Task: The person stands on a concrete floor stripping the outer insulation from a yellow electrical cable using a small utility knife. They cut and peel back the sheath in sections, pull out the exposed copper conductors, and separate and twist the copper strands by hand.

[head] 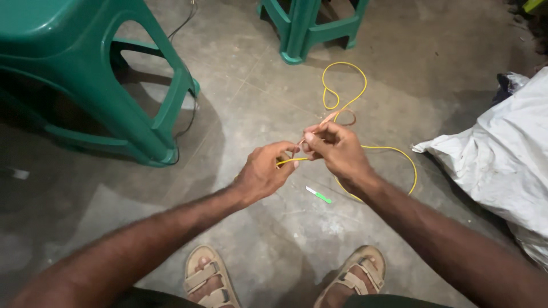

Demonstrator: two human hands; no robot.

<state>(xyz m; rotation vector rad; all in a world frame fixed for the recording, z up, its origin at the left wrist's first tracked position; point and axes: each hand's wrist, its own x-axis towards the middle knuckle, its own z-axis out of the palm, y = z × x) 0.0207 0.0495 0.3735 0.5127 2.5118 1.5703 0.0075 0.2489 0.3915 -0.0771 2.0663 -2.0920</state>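
A green plastic stool (85,74) stands far left, a white sack (502,159) right. The left hand (264,171) and right hand (337,149) each pinch the yellow wire (348,74), which loops across the floor beyond. A small green-tipped tool (318,194) lies nearer.

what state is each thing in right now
yellow wire: looped loose on the floor, one end pinched in both hands
left hand: closed on the wire
right hand: closed on the wire end
green and white tool: lying flat, untouched
white sack: slumped, crumpled
green stool: upright
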